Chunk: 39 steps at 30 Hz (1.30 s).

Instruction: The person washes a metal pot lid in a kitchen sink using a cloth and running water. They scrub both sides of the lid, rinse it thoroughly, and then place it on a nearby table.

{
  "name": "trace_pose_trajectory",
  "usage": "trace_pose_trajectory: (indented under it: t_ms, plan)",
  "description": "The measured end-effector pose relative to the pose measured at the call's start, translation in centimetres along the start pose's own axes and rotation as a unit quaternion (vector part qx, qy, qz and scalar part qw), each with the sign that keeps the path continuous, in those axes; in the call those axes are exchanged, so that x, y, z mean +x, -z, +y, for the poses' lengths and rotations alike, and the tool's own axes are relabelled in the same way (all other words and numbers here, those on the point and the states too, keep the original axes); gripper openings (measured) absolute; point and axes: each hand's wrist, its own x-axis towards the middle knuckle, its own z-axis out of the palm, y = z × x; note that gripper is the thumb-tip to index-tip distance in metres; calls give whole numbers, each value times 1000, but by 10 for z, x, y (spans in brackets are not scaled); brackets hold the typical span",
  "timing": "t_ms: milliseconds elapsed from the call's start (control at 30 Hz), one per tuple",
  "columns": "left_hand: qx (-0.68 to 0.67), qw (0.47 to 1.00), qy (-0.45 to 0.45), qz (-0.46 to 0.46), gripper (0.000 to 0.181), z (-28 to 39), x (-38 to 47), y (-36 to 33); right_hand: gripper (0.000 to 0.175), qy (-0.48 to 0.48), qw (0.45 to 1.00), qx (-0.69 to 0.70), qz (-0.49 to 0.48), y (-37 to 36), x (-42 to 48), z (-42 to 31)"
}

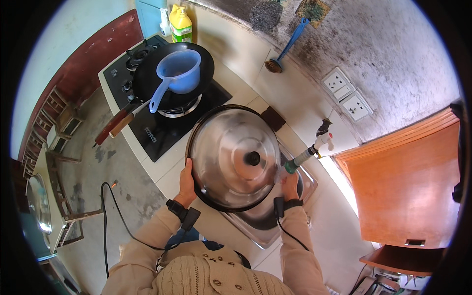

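Note:
A round metal pan lid [221, 147] with a black knob and dark rim is held over the left part of a stainless steel sink [254, 239]. My left hand [187, 184] grips its left edge, the thumb on the rim. At its right edge is my right hand [290, 186], just below the green end of the faucet hose [291, 166]; its fingers are partly hidden. Water seems to run from the hose beside that hand. Beyond the lid, a blue plastic dipper [180, 79] rests in a black wok [147, 73] on the gas stove [147, 138].
A yellow bottle [180, 24] and a white spray bottle [164, 22] stand behind the stove. A blue-handled brush [291, 42] hangs on the wall near the sockets [346, 94]. Wok handles [118, 123] jut past the counter edge. A black cable [105, 221] hangs from my left wrist.

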Motion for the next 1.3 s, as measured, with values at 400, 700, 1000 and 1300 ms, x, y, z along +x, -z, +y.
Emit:
trace_pose_trajectory:
  t_ms: [400, 700, 1000, 1300]
  plan:
    - [-36, 996, 86, 1, 68, -5, 17, 17, 32, -10, 993, 68, -98, 27, -25, 36]
    - [149, 988, 34, 9, 56, -17, 21, 14, 36, 13, 994, 82, -68, 43, -74, 28]
    - [294, 953, -76, -20, 48, -60, 49, 3, 37, 54, 995, 82, -21, 87, -85, 31]
    - [301, 950, -19, -82, 49, -95, 67, -25, 40, 61, 989, 118, 62, 125, -91, 18]
